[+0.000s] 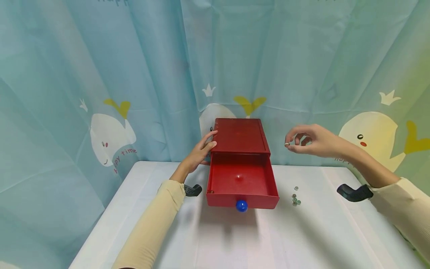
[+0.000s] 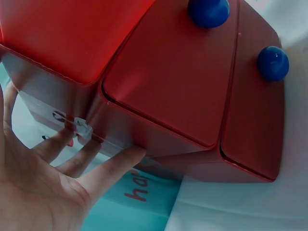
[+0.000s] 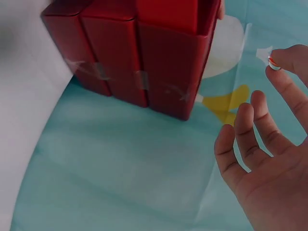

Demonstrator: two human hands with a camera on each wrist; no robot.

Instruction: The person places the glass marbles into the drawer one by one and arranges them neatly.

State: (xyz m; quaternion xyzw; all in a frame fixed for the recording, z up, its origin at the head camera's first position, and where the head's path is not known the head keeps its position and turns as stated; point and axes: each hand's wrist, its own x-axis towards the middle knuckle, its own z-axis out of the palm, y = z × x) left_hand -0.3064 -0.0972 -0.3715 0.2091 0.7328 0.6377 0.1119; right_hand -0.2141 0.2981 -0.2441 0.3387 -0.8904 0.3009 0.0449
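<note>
A red drawer cabinet [image 1: 239,134] stands on the table, its top drawer [image 1: 242,201] pulled out and a blue knob [image 1: 241,206] on the drawer's front. My left hand [image 2: 53,178] rests against the cabinet's left side with fingers spread. Up in the air to the right of the cabinet, my right hand [image 1: 312,141] pinches a small marble [image 3: 274,63] with an orange and white swirl between thumb and index finger; its other fingers are loosely bent. Inside the open drawer, a small brownish marble [image 1: 211,192] lies in the front left corner.
Several small greenish marbles [image 1: 295,201] lie on the white table [image 1: 322,224], right of the drawer. Two lower drawers with blue knobs [image 2: 273,63] are closed in the left wrist view. A blue curtain [image 1: 161,74] with whale prints hangs directly behind the table.
</note>
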